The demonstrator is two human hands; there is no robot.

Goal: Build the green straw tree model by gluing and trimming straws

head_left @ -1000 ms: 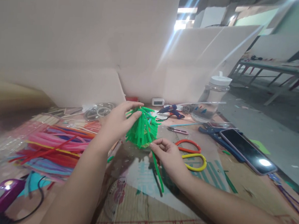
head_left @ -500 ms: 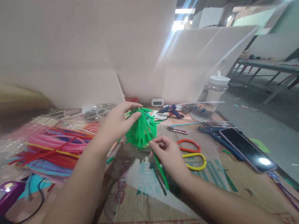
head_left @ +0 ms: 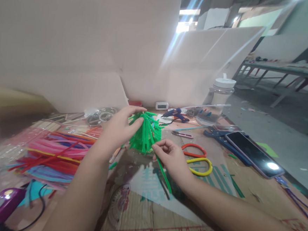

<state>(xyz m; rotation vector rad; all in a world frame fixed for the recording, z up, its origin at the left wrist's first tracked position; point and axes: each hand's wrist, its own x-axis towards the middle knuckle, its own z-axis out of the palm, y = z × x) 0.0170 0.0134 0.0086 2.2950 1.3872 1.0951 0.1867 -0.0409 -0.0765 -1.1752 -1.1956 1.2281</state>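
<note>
A cone-shaped bunch of bright green pipe cleaners (head_left: 145, 137) stands on the table in front of me. My left hand (head_left: 127, 126) grips its top from the left, thumb and fingers closed around the upper strands. At the bunch's lower right, my right hand (head_left: 170, 157) pinches a green pipe cleaner (head_left: 165, 176), whose free end slants down toward me. Whether the pinched strand joins the bunch is hidden by the fingers. Just right of that hand lie scissors with one red handle (head_left: 195, 153) and one yellow handle (head_left: 200, 172); their blades are hidden.
Loose coloured pipe cleaners (head_left: 59, 147) are heaped at left, near a purple device (head_left: 7, 202). Behind lie a glue gun (head_left: 176, 113), a small white clock (head_left: 161, 105) and thread snips (head_left: 183, 134). A water bottle (head_left: 218, 99), blue pliers (head_left: 226, 141) and a phone (head_left: 254, 154) are at right.
My right hand has shifted very slightly left, and the free end of the pinched pipe cleaner has swung a little left with it. My left hand keeps its hold on the bunch.
</note>
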